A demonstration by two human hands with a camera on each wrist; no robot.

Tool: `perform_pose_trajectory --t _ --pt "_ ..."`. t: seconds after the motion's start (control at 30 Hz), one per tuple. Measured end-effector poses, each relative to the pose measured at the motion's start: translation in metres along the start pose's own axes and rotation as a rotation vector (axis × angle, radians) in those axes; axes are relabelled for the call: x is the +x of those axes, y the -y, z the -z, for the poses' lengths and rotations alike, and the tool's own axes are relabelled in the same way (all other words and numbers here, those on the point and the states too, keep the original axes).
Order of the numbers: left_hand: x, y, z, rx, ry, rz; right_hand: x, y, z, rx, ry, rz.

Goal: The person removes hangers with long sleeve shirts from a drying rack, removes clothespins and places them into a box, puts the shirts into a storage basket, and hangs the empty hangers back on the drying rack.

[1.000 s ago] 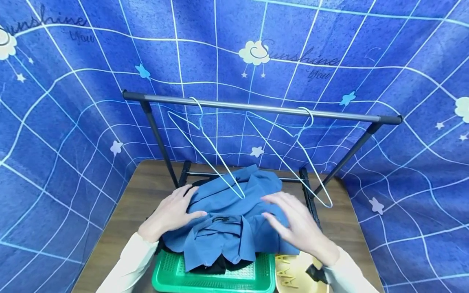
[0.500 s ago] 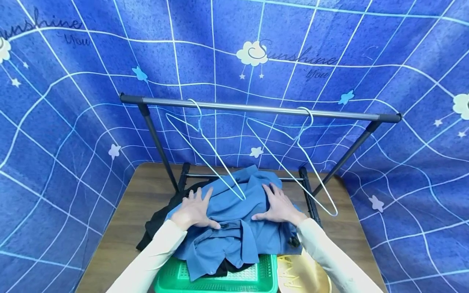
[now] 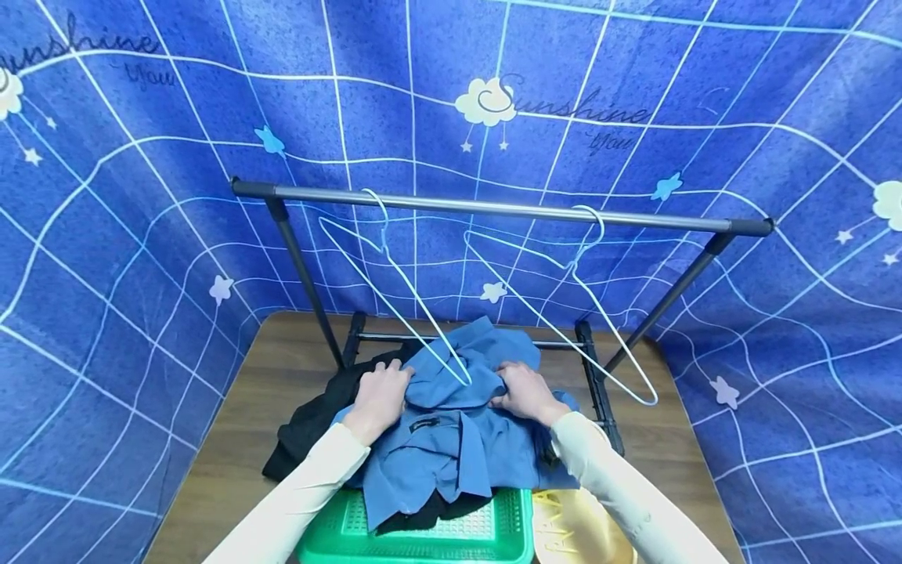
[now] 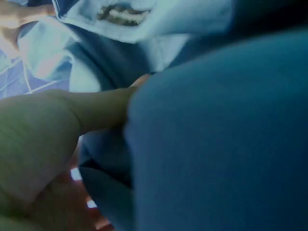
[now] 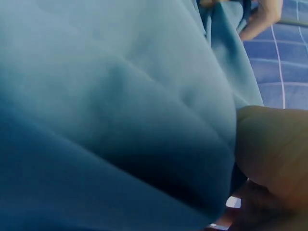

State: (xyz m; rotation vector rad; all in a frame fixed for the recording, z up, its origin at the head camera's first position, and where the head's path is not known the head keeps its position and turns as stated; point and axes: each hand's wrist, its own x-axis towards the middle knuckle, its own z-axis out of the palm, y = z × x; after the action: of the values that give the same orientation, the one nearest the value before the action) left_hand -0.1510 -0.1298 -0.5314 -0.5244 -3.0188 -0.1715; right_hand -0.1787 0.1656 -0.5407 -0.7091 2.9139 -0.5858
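Observation:
A blue collared shirt (image 3: 437,462) lies bunched over a green basket, its dark neck label showing in the head view. My left hand (image 3: 381,395) grips the shirt's cloth on the left, and in the left wrist view the thumb (image 4: 103,108) goes in under a fold. On the right, my right hand (image 3: 527,392) holds the cloth with curled fingers. Shirt fabric (image 5: 134,96) fills most of the right wrist view and hides those fingertips. Between the hands the cloth is gathered in folds below one corner of a white hanger (image 3: 423,305).
A second white hanger (image 3: 592,290) hangs at right on the metal rail (image 3: 486,207) of a rack. Black clothing (image 3: 310,427) lies left of the shirt. The green basket (image 3: 416,548) and a yellow container (image 3: 588,533) stand at the front of the wooden table (image 3: 218,470).
Both hands have come in from the sides onto the shirt, and their spread fingers have closed on its cloth. The cloth between them is now gathered. The right hanger has swung slightly.

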Motion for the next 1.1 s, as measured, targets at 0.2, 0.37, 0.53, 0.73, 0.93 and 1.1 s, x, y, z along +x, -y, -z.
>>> perform_pose_trajectory --t 0.2,0.37,0.53,0.73,0.93,1.1 --pt "-0.005 0.001 0.011 -0.037 -0.104 -0.021 -0.009 0.014 0.008 -0.054 -0.129 0.102" --pt "-0.016 0.001 0.026 -0.153 -0.124 -0.008 -0.015 0.031 0.022 0.103 -0.172 0.112" --pt "-0.036 -0.012 0.051 -0.294 -0.055 0.005 -0.022 0.056 0.035 0.358 -0.151 0.085" --pt "-0.059 -0.034 0.075 -0.347 0.04 -0.073 -0.036 0.086 0.039 0.476 -0.076 0.087" --pt "-0.069 -0.041 0.076 -0.369 0.189 -0.131 -0.05 0.096 0.035 0.501 0.047 0.121" --pt "-0.071 -0.041 0.052 -0.312 0.361 -0.125 -0.05 0.086 0.01 0.418 0.123 0.267"
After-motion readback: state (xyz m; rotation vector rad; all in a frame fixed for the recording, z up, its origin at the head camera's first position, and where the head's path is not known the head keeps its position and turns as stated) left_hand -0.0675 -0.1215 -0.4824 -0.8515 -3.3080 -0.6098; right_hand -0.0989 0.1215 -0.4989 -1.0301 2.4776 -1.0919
